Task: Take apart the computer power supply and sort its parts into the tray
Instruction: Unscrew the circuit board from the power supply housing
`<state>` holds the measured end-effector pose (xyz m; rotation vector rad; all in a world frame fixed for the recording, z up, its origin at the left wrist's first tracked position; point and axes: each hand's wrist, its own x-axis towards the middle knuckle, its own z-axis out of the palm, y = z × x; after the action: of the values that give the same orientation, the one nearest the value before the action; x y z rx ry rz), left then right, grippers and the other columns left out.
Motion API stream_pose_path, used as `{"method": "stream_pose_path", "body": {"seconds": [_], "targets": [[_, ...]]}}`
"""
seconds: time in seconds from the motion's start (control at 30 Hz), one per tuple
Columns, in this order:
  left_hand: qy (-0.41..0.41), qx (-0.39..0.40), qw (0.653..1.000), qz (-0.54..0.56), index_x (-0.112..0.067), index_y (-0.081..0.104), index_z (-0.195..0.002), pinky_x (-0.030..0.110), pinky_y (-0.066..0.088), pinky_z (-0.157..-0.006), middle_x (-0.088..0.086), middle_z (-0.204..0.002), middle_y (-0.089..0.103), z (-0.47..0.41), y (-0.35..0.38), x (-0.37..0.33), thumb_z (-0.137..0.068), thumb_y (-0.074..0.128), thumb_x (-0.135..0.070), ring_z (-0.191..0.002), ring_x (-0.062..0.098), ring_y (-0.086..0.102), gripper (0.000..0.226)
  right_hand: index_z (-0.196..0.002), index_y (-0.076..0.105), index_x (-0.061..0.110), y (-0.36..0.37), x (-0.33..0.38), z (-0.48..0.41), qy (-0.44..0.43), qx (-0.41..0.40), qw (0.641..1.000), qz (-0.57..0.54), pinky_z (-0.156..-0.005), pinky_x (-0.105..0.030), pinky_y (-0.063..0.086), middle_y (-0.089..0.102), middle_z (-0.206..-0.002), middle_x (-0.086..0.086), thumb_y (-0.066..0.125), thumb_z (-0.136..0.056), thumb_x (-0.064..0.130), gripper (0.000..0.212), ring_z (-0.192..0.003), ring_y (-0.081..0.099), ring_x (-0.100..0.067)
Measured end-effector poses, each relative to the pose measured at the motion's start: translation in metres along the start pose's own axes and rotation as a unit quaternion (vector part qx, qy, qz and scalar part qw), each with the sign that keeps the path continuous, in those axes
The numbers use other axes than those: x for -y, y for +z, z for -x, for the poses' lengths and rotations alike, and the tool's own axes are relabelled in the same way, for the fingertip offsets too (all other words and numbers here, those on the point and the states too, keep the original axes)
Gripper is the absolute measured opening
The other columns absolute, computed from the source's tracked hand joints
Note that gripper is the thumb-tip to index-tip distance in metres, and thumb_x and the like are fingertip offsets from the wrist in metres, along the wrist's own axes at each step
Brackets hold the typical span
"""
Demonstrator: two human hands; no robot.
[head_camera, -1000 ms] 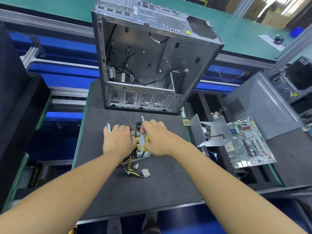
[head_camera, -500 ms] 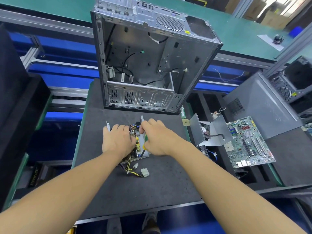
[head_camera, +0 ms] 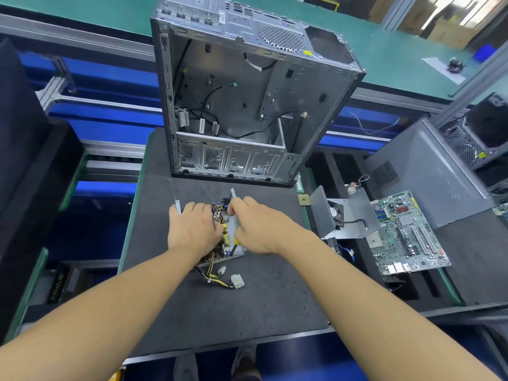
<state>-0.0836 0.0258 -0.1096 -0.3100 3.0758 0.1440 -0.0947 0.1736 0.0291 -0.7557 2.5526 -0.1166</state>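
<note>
The opened power supply (head_camera: 229, 229) lies on the dark mat (head_camera: 220, 312), its circuit board and metal base showing between my hands. My left hand (head_camera: 191, 229) rests over its left side, fingers curled down on the board. My right hand (head_camera: 257, 228) grips a yellow-handled screwdriver (head_camera: 235, 243) whose shaft points down at the base. A bundle of yellow and black wires with white connectors (head_camera: 233, 281) trails toward me. The power supply's cover with its fan (head_camera: 341, 215) lies in the black tray (head_camera: 343, 166) to the right.
An empty computer case (head_camera: 247, 105) stands upright at the mat's far end. A green motherboard (head_camera: 406, 235) lies in the tray on the right, beside a grey side panel (head_camera: 428, 171). A small square chip (head_camera: 304, 199) sits at the mat's right edge.
Both hands stay on the power supply; the right hand has shifted very slightly with the screwdriver. Nothing has been lifted out.
</note>
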Motion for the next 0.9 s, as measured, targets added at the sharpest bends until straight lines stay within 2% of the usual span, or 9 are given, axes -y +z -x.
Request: {"method": "stream_pose_path", "body": {"seconds": [0.13,0.27,0.33,0.43,0.57,0.67,0.77,0.83,0.9], "targets": [[0.000,0.007,1.000,-0.003,-0.026,0.058,-0.112,0.048,0.032,-0.102,-0.011,-0.117,0.063,0.001,-0.002,0.000,-0.091,0.033,-0.041,-0.115,0.012,0.052,0.036,-0.122,0.043,0.021,0.001,-0.001,-0.001,-0.007,0.009,1.000,0.003,-0.074,-0.037,0.035,0.042,-0.121,-0.003,0.052,-0.087,0.021,0.036,-0.108,0.042,-0.026],[0.005,0.013,0.999,-0.030,-0.024,0.057,-0.117,0.055,0.018,-0.112,-0.011,-0.119,0.062,0.002,-0.002,0.000,-0.093,0.030,-0.042,-0.117,0.012,0.051,0.041,-0.122,0.041,0.020,0.004,0.002,-0.003,0.016,-0.007,1.000,0.020,-0.073,-0.040,0.037,0.047,-0.120,-0.004,0.036,-0.100,0.046,0.033,-0.083,0.049,-0.031],[0.003,0.010,1.000,-0.025,-0.024,0.058,-0.116,0.055,0.017,-0.113,-0.010,-0.118,0.062,0.003,-0.003,-0.001,-0.094,0.031,-0.042,-0.116,0.013,0.051,0.040,-0.121,0.040,0.018,0.005,0.004,-0.003,0.013,-0.014,0.999,0.031,-0.072,-0.041,0.037,0.051,-0.118,-0.007,0.031,-0.104,0.041,0.029,-0.079,0.049,-0.033],[0.006,0.015,0.999,-0.030,-0.024,0.058,-0.115,0.055,0.018,-0.114,-0.010,-0.116,0.063,0.004,-0.006,-0.002,-0.093,0.030,-0.041,-0.113,0.013,0.052,0.040,-0.113,0.040,0.017,0.004,0.004,-0.004,0.001,-0.014,1.000,0.007,-0.070,-0.038,0.035,0.047,-0.112,-0.004,0.041,-0.099,0.022,0.015,-0.087,0.049,-0.032],[0.002,0.018,0.999,-0.037,-0.024,0.058,-0.112,0.056,0.016,-0.113,-0.010,-0.113,0.063,0.005,-0.010,-0.002,-0.093,0.028,-0.042,-0.111,0.014,0.052,0.039,-0.112,0.041,0.020,-0.001,0.003,-0.004,-0.013,0.024,1.000,-0.008,-0.071,-0.037,0.035,0.038,-0.116,-0.001,0.054,-0.084,0.013,0.032,-0.104,0.034,-0.022],[0.007,0.020,0.999,-0.039,-0.023,0.056,-0.113,0.057,0.016,-0.113,-0.009,-0.113,0.062,0.005,-0.011,-0.002,-0.091,0.022,-0.041,-0.111,0.015,0.051,0.044,-0.116,0.042,0.020,0.002,0.001,-0.003,-0.006,0.005,1.000,0.003,-0.073,-0.038,0.039,0.040,-0.117,-0.003,0.053,-0.091,0.031,0.030,-0.106,0.041,-0.026],[0.012,0.016,0.999,-0.035,-0.024,0.056,-0.115,0.056,0.015,-0.112,-0.010,-0.116,0.061,0.005,-0.009,-0.001,-0.091,0.019,-0.043,-0.114,0.014,0.050,0.048,-0.118,0.040,0.019,0.003,0.004,-0.003,0.020,-0.021,0.999,0.031,-0.074,-0.041,0.043,0.045,-0.114,-0.004,0.036,-0.101,0.050,0.035,-0.087,0.051,-0.030],[0.008,0.004,1.000,-0.026,-0.024,0.057,-0.112,0.056,0.016,-0.112,-0.010,-0.113,0.062,0.005,-0.008,-0.002,-0.093,0.023,-0.043,-0.112,0.014,0.051,0.043,-0.116,0.040,0.016,0.004,0.004,-0.005,0.020,-0.030,0.998,0.049,-0.072,-0.041,0.042,0.048,-0.111,-0.006,0.033,-0.105,0.040,0.028,-0.083,0.056,-0.034],[0.008,0.003,1.000,-0.026,-0.025,0.057,-0.110,0.056,0.017,-0.112,-0.011,-0.110,0.062,0.005,-0.008,-0.002,-0.091,0.023,-0.042,-0.109,0.014,0.052,0.043,-0.112,0.042,0.015,0.005,0.005,-0.004,0.014,-0.034,0.999,0.027,-0.070,-0.038,0.039,0.046,-0.111,-0.006,0.040,-0.101,0.026,0.016,-0.088,0.055,-0.034]]}}
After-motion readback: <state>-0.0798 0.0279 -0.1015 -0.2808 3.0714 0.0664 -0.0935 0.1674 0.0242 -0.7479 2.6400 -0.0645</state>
